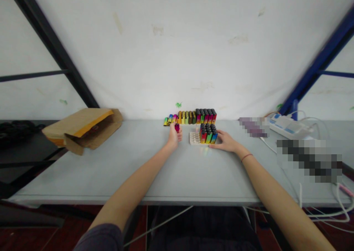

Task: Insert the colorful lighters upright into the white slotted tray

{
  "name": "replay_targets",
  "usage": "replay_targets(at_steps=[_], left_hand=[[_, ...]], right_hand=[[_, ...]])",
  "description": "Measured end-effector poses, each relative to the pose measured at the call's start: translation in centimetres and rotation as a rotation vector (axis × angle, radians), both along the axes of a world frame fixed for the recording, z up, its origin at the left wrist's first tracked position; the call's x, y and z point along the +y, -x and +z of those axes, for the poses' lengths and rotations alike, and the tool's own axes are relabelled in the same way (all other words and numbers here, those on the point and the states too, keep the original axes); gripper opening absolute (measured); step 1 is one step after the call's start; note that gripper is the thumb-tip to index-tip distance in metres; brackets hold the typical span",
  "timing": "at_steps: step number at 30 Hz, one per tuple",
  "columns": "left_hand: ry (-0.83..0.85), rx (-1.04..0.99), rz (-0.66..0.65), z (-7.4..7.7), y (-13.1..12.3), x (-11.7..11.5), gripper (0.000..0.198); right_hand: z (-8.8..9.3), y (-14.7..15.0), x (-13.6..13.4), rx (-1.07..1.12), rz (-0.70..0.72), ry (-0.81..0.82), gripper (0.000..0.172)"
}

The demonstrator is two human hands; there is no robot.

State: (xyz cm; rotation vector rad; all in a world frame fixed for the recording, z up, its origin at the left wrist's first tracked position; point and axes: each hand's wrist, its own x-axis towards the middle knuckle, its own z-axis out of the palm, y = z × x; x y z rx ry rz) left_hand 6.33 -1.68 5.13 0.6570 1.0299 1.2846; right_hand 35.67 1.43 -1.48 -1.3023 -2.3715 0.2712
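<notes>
My left hand (174, 135) is closed round a pink lighter (177, 127), left of a white tray (194, 141) with round holes. Upright colourful lighters (208, 134) with black tops fill the tray's right part, while holes show at its left. My right hand (227, 141) holds the tray's right end between thumb and fingers. Behind the tray stand more black-topped lighters (206, 116) in rows, with yellow lighters (186, 117) beside them on the left. A few loose lighters (169, 120) lie at the far left of these rows.
An open brown cardboard package (83, 127) lies on the grey table (132, 169) at the left. At the right are a white power strip (289, 127), white cables (269, 146) and blurred-out items. A white wall (155, 66) rises behind the table.
</notes>
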Motion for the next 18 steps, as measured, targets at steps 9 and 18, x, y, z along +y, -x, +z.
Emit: replay_targets(at_steps=[9, 18], left_hand=[[0.011, 0.016, 0.089, -0.82, -0.07, 0.14, 0.054], [0.002, 0.022, 0.078, -0.46, -0.08, -0.27, 0.060]], right_hand=[[0.48, 0.18, -0.31, -0.016, -0.014, 0.025, 0.091], [0.24, 0.10, -0.19, 0.003, -0.004, 0.010, 0.091]])
